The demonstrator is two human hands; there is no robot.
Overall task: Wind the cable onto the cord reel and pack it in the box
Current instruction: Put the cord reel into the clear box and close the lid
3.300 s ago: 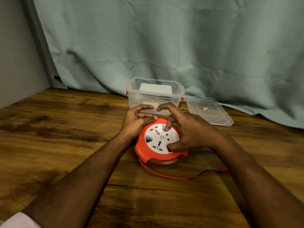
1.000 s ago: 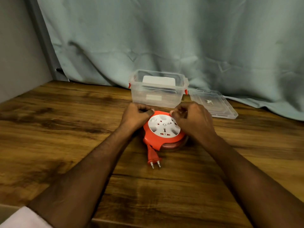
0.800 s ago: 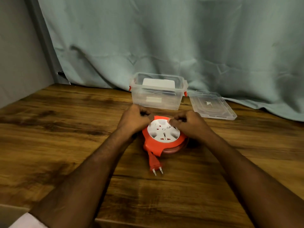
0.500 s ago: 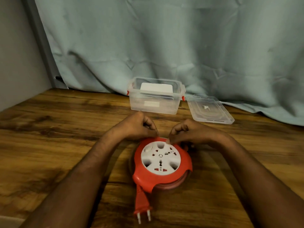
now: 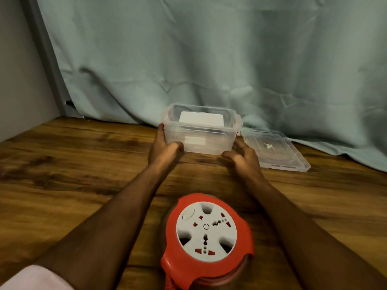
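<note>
The orange cord reel with its white socket face lies flat on the wooden table, near me, between my forearms. Its cable is wound in, and a short orange stub runs off the bottom edge. Neither hand touches the reel. The clear plastic box stands open at the back by the curtain, with a white flat item inside. My left hand holds the box's left end, thumb on the front wall. At the lower right corner, my right hand holds it with fingers round the side.
The box's clear lid lies flat on the table just right of the box. A pale green curtain hangs close behind both. A grey wall bounds the table on the left.
Both hands pulled the reel toward me, let go of it and reached forward to the box. The reel now lies closer to me than before.
</note>
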